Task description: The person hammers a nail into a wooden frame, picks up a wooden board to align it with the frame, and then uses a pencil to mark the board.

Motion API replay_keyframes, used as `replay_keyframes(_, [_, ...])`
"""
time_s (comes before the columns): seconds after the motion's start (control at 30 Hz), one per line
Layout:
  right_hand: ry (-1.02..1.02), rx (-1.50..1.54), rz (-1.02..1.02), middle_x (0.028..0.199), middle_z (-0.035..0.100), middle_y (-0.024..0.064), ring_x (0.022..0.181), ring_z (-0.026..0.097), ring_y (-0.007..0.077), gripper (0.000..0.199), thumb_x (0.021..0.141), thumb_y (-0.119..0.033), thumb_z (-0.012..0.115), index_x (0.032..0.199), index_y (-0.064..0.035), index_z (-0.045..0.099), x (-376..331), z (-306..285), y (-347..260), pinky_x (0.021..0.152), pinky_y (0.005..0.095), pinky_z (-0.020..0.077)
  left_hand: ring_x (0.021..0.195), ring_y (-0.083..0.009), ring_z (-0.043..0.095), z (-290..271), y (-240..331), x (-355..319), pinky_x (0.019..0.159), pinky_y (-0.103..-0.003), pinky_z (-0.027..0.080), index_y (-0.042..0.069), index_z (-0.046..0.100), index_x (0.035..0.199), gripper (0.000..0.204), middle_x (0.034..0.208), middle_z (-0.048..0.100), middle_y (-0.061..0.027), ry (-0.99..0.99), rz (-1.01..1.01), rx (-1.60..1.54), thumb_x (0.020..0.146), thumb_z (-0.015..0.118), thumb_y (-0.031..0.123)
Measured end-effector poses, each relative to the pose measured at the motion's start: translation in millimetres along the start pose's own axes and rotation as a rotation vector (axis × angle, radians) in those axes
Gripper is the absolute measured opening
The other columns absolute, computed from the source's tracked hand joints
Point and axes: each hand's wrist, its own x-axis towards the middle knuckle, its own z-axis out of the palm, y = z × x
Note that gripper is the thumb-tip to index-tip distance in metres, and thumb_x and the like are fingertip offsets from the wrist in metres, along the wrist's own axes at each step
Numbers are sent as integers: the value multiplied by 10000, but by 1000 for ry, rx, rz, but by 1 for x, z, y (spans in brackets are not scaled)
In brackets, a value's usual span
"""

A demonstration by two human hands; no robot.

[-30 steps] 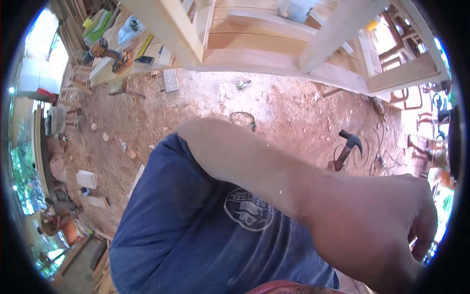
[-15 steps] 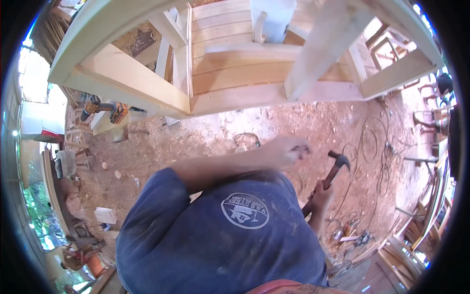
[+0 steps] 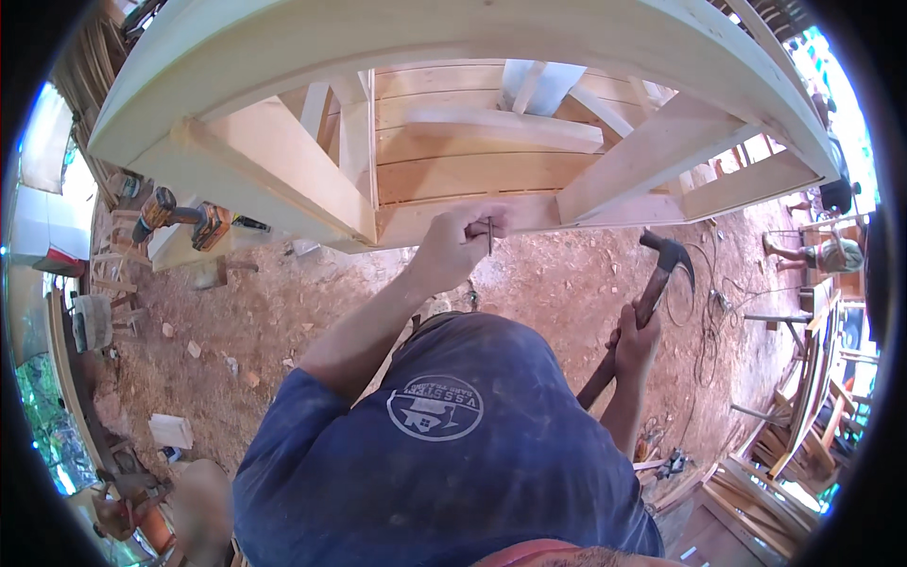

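Observation:
My left hand (image 3: 460, 243) is raised to a pale wooden frame (image 3: 444, 213) and pinches a thin nail (image 3: 489, 234) upright against the lower horizontal board. My right hand (image 3: 635, 338) is closed around the wooden handle of a claw hammer (image 3: 664, 257), whose dark head hangs in the air to the right of the nail, a little below the frame. My blue shirt fills the lower middle of the view and hides the ground beneath me.
Slanted braces and boards of the frame span the top. Two orange cordless drills (image 3: 179, 215) lie on a plank at left. Cables (image 3: 704, 283) trail over the red dirt floor (image 3: 283, 312). Stacked lumber (image 3: 784, 454) sits lower right, with a person (image 3: 829, 253) at the right.
My left arm swung away from the camera and up to the frame with the nail. The hammer rose in my right hand. The frame now looms closer.

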Motion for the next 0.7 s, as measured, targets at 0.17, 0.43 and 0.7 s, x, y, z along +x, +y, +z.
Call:
replay_keyframes(0.17, [-57, -13, 30, 729, 553, 17, 522, 542, 100, 274, 999, -174, 655, 1184, 7, 565, -5, 8, -3, 457, 284, 460, 916, -123, 681, -15, -19, -7, 820, -267, 558, -9, 662, 1264, 297, 1032, 724, -80, -7, -166, -97, 1054, 613, 196])
replay_keyframes(0.43, [-72, -8, 155, 792, 611, 51, 559, 563, 121, 247, 967, -209, 686, 1078, 1, 618, -7, -11, 29, 481, 301, 455, 822, -83, 634, -12, 9, 40, 668, -228, 509, 48, 671, 1241, 239, 966, 708, -26, 143, -206, -25, 1064, 614, 198])
replay_keyframes(0.7, [-183, -98, 51, 839, 646, 206, 812, 661, 343, 302, 935, -223, 695, 1073, 26, 597, 23, -65, 51, 740, 453, 503, 872, -96, 652, 41, 59, 144, 778, -236, 507, 27, 588, 1334, 336, 973, 715, -36, 246, -142, 4, 1057, 623, 213])
